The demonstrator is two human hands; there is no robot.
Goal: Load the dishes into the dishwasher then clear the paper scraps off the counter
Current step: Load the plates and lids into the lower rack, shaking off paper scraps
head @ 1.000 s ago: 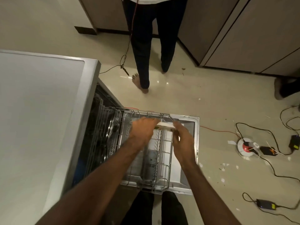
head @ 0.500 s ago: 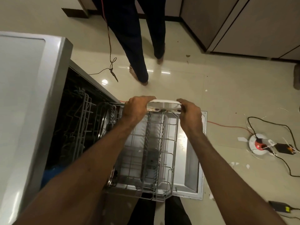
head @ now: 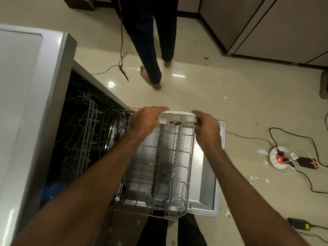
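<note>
A white plate (head: 177, 118) with a patterned rim is held nearly edge-on above the far end of the pulled-out lower rack (head: 166, 167) of the open dishwasher (head: 58, 121). My left hand (head: 145, 121) grips its left edge and my right hand (head: 207, 128) grips its right edge. The wire rack rests over the lowered door (head: 207, 183). Round metal dishes (head: 113, 135) stand at the rack's left side, partly hidden. The counter top (head: 19, 96) lies at the left; no paper scraps show on it.
A person in dark trousers (head: 149, 50) stands barefoot just beyond the door. A red cable (head: 248, 138) and black cables run to a round socket (head: 280, 157) on the floor at right. Adapters and small white scraps (head: 255, 178) litter the tiles. Cabinets (head: 266, 27) stand at the back right.
Both hands have lifted the plate a little and turned it more edge-on over the rack's far end. The view has tilted and shifted left to right; the standing person has stepped away.
</note>
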